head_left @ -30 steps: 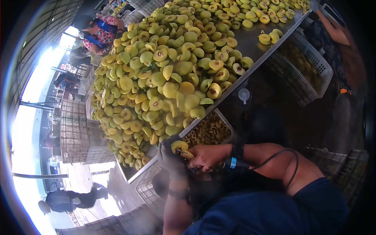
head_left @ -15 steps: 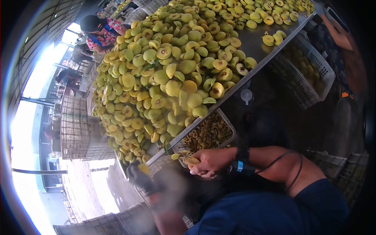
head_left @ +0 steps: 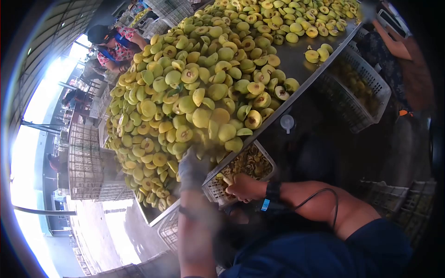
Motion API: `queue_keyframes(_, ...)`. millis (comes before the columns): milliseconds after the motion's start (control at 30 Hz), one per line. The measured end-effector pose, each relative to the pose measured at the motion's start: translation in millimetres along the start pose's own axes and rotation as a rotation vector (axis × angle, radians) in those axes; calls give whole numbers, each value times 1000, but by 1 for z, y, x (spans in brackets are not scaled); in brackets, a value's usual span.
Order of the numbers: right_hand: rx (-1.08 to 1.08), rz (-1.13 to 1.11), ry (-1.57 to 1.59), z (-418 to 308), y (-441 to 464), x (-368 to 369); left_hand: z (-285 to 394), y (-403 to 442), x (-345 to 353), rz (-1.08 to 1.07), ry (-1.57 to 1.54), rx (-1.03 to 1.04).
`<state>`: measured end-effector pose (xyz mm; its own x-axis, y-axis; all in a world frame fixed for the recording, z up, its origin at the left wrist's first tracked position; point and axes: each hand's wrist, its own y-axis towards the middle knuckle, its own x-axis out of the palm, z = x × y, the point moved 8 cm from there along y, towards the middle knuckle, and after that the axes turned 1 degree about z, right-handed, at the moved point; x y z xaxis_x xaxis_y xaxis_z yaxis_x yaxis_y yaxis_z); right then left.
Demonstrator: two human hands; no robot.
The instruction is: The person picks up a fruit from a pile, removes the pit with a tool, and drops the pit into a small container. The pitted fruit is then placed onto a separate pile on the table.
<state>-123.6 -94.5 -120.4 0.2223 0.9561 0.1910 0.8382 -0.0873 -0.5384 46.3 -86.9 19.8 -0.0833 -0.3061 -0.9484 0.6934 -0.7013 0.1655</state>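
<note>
A large heap of halved yellow-green stone fruit (head_left: 185, 104), many with brown hollows, covers the metal table (head_left: 303, 69). My left hand (head_left: 192, 170), in a greyish glove, reaches over the table's near edge and touches the heap. Its fingers are blurred, so whether they hold a fruit half cannot be made out. Closer to my body, my right hand (head_left: 246, 188) is bare and closed around a small tool with a pale handle (head_left: 227, 180); its working end is not clear. Just beyond that hand, below the table edge, sits a white crate (head_left: 266, 155) holding brownish fruit scraps (head_left: 248, 165).
Another white crate (head_left: 382, 95) with fruit stands under the table's right side, near a seated person (head_left: 394, 55). A person in a floral top (head_left: 116, 48) works across the heap. Stacked crates (head_left: 85, 157) stand at left. A white plastic cup (head_left: 287, 122) is below the edge.
My left hand has moved up and right from below the table corner onto the heap; the yellow piece it carried no longer shows. My right hand has shifted slightly right and up, still gripping the tool.
</note>
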Motion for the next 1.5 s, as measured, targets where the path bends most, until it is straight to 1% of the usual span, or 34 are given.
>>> queue_keyframes(67,40,-11,-36,7,3,1,13,21,36,-159,261,-40)
queue_keyframes(133,112,-54,-44,11,-3,7,6,24,28,-120,27,-43)
queue_keyframes(167,-8,-57,9,2,-7,6,-1,20,22,-102,-84,-52)
queue_keyframes(233,-247,-65,112,-19,-22,-2,-16,7,14,-99,-578,-243)
queue_keyframes(267,-212,-82,118,-20,-25,-1,-24,-7,10,-95,-824,-348)
queue_keyframes(333,-151,-106,125,-29,-28,-5,-23,-25,-1,-105,-1000,-335)
queue_keyframes(367,-279,-60,43,-37,-26,-7,-20,-31,-6,-108,-1093,-323)
queue_keyframes(433,-531,29,-119,-51,-27,-5,-12,-47,-12,-78,-1152,-334)
queue_keyframes(500,-512,86,-221,-67,-41,-6,-4,-62,-13,-46,-1241,-321)
queue_keyframes(533,-500,111,-275,-73,-48,-7,-5,-68,-12,-16,-1215,-287)
queue_keyframes(633,-446,141,-296,-73,-51,-9,2,-83,-20,24,-1063,-181)
queue_keyframes(733,-477,141,-147,-71,-47,-11,1,-90,-19,66,-1057,-230)
queue_keyframes(767,-495,150,-169,-70,-47,-10,1,-91,-19,76,-1055,-244)
queue_keyframes(867,-566,156,-198,-70,-46,-6,2,-93,-19,135,-795,-137)
queue_keyframes(933,-638,122,-158,-76,-46,-1,-1,-96,-13,140,-760,-168)
queue_keyframes(967,-565,63,-131,-72,-42,0,-2,-98,-11,144,-739,-183)
queue_keyframes(1000,-495,7,-108,-72,-44,-1,-3,-99,-9,135,-810,-230)
queue_keyframes(1033,-420,-49,-84,-70,-43,1,1,-100,-14,150,-704,-178)
queue_keyframes(1100,-451,163,-188,-70,-40,-4,13,-105,-21,179,-496,-89)
queue_keyframes(1133,-467,270,-236,-70,-40,-7,16,-106,-20,252,-528,-57)
queue_keyframes(1233,-279,326,-426,-59,-33,-13,17,-110,-18,317,-506,-29)
queue_keyframes(1333,-520,59,-362,-76,-35,1,3,-109,-10,270,-420,-88)
queue_keyframes(1433,-548,-126,-96,-75,-36,7,-2,-108,-17,290,-481,-33)
queue_keyframes(1500,-718,7,-129,-77,-29,7,0,-110,-21,309,-542,-16)
